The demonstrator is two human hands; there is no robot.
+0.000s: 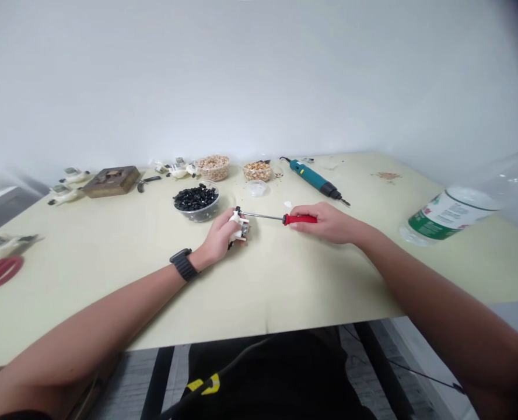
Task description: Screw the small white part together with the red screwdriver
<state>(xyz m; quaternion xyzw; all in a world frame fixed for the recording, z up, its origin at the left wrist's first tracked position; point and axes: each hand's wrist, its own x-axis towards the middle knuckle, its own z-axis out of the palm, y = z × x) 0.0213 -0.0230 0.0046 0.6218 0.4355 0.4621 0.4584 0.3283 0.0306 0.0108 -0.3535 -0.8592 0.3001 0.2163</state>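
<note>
My left hand (219, 238) is closed around a small white plastic part (240, 227) with black and metal bits on it, just above the table. In my right hand (324, 221) is a screwdriver (300, 219) with a red handle, my fingers wrapped round the grip. Its thin metal shaft points left and the tip reaches the black piece at the top of the white part; whether it sits in a screw is too small to tell. Behind my left hand stands a clear bowl of black pieces (196, 199).
Further back are a tub of beige pieces (213, 167), a tub of brassy pieces (258, 170), a teal electric screwdriver (315, 178) and a wooden block (112, 181). More white parts (66, 192) and red-handled scissors (0, 272) lie left. A plastic bottle (451, 213) is at right.
</note>
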